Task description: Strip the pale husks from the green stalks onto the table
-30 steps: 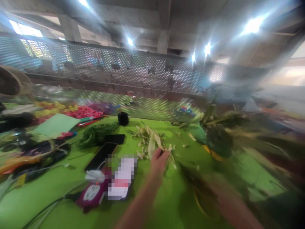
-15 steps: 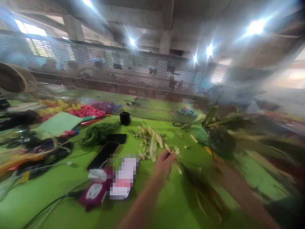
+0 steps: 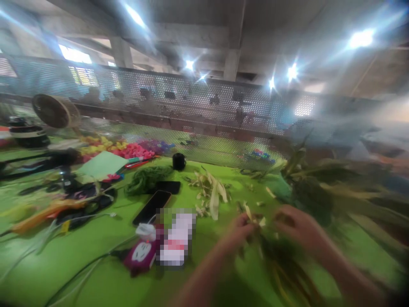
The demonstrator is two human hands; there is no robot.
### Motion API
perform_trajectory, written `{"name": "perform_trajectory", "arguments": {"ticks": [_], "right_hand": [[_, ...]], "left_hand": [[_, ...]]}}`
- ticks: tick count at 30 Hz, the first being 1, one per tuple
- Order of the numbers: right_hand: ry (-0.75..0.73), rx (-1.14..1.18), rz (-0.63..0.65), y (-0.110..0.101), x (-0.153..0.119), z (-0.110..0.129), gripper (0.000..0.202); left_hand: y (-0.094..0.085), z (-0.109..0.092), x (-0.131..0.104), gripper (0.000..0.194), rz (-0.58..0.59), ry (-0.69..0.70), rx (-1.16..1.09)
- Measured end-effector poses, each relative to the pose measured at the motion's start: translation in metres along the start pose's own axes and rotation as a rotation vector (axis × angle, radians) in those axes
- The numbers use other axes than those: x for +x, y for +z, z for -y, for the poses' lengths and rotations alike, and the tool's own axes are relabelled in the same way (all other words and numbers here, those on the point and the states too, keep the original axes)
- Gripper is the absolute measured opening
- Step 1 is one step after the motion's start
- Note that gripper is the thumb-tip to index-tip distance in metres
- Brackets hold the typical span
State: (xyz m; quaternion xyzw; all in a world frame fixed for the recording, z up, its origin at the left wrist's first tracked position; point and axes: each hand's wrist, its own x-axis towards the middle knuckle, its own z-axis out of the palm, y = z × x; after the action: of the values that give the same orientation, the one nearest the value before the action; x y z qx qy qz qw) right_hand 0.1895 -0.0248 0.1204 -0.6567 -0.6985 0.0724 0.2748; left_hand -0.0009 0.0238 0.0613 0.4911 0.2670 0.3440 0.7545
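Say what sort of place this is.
Probably a craft workshop: husk-like pale strips lie on a green tabletop with a colorful heap of small pieces, and a perforated partition stands behind.

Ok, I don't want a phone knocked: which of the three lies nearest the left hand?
The lit phone, just right of the purple socket. The middle dark phone and the far dark phone lie farther from the left hand.

Pale, petal-like strips (image 3: 248, 211), splayed, partly blurred, in the left hand's grip (image 3: 240, 229).
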Motion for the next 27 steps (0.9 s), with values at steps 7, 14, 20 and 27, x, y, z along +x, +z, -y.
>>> {"name": "perform_trajectory", "arguments": {"ticks": [7,14,20,27], "right_hand": [[0.118,0.302,-0.045,0.027,0.016,0.023,0.019],[0.272,0.623,0.162,0.059,0.011,0.003,0.041],[0.192,0.354,-0.032,0.050,0.009,-0.008,0.025],[0.094,0.136,-0.094,0.050,0.006,-0.006,0.024]], "left_hand": [[-0.003,0.000,0.003,0.033,-0.028,0.040,-0.123],[-0.013,-0.007,0.007,0.022,-0.210,0.118,-0.199],[-0.019,-0.006,0.010,0.024,-0.279,0.139,-0.142],[-0.021,-0.006,0.009,0.034,-0.265,0.142,-0.038]]}}
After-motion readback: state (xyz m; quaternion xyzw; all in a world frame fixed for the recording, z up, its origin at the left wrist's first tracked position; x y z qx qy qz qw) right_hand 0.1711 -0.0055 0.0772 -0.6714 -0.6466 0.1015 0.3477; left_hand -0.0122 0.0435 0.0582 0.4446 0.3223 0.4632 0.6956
